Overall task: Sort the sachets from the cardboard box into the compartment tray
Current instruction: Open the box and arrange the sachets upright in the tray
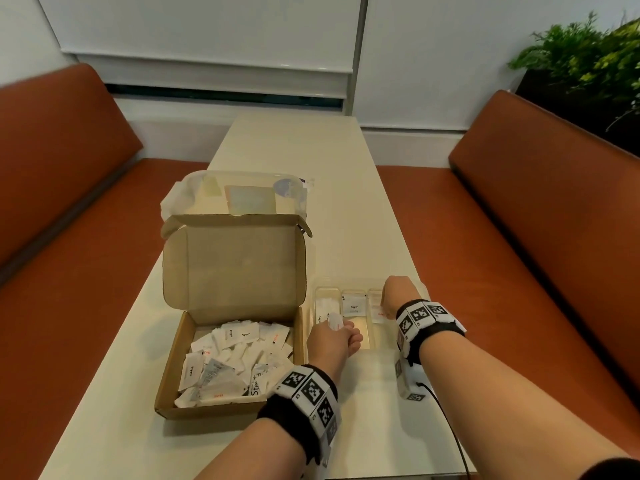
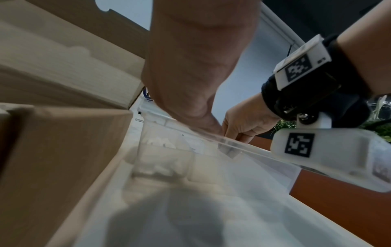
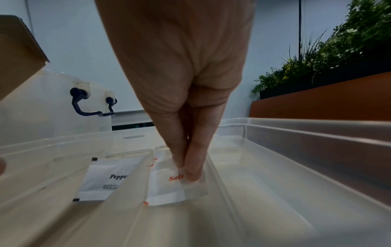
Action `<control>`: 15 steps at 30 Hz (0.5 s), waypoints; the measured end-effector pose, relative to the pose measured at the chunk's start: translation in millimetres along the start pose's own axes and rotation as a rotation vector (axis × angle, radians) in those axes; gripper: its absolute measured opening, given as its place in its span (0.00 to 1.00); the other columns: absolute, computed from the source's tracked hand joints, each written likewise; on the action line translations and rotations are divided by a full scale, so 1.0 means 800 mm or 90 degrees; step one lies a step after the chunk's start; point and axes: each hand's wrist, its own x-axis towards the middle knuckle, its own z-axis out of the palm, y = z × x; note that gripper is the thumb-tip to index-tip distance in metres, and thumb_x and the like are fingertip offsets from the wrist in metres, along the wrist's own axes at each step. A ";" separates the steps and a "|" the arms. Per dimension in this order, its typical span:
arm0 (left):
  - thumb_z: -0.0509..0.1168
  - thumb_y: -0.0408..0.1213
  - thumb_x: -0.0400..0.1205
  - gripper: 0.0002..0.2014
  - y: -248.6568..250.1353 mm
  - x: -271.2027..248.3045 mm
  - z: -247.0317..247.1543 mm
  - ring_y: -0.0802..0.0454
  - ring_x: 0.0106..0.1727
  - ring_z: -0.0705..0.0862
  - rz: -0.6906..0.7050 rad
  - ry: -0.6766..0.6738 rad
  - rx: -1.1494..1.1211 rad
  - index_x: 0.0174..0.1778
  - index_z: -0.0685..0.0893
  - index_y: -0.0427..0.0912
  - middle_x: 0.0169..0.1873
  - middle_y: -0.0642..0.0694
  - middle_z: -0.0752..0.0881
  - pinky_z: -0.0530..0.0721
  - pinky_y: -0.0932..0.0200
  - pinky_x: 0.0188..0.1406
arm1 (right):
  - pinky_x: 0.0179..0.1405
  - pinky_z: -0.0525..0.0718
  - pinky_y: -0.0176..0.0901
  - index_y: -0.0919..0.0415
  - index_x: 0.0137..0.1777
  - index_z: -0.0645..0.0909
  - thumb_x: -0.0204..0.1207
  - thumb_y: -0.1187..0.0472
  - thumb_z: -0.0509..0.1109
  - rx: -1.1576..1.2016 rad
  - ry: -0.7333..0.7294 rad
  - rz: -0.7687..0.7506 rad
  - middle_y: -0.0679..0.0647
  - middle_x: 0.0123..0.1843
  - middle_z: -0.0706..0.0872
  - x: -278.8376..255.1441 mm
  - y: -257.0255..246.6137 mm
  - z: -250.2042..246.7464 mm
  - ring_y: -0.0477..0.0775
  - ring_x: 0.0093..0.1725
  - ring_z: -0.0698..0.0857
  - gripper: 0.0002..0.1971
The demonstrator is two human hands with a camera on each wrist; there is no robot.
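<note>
Fingers [image 3: 193, 167] together on salt sachet [image 3: 167, 188]

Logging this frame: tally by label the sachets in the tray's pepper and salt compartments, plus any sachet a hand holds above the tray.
Pepper sachet: 1, lying in the compartment tray
Salt sachet: 1, in the next compartment, pinched by the right hand
Unreadable sachet: 1, held by the left hand
Total: 3
</note>
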 end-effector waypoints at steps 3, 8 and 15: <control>0.59 0.22 0.84 0.06 -0.003 0.004 -0.003 0.50 0.33 0.80 -0.012 0.009 0.008 0.52 0.80 0.27 0.37 0.36 0.80 0.81 0.71 0.25 | 0.45 0.79 0.37 0.66 0.58 0.83 0.77 0.70 0.67 0.052 0.002 -0.010 0.59 0.58 0.87 -0.003 0.001 -0.001 0.56 0.57 0.86 0.11; 0.66 0.33 0.82 0.09 -0.007 0.009 -0.010 0.50 0.35 0.85 -0.002 -0.001 0.025 0.51 0.85 0.28 0.37 0.39 0.87 0.86 0.64 0.42 | 0.50 0.88 0.47 0.67 0.51 0.85 0.77 0.69 0.66 0.232 0.074 -0.069 0.61 0.50 0.88 -0.008 -0.008 -0.014 0.59 0.48 0.89 0.07; 0.56 0.39 0.88 0.17 0.010 0.012 -0.016 0.41 0.52 0.88 -0.046 -0.063 -0.162 0.65 0.77 0.29 0.58 0.30 0.84 0.89 0.54 0.48 | 0.33 0.86 0.34 0.61 0.50 0.87 0.71 0.66 0.76 0.393 -0.085 -0.252 0.54 0.45 0.87 -0.036 -0.028 -0.026 0.45 0.31 0.84 0.08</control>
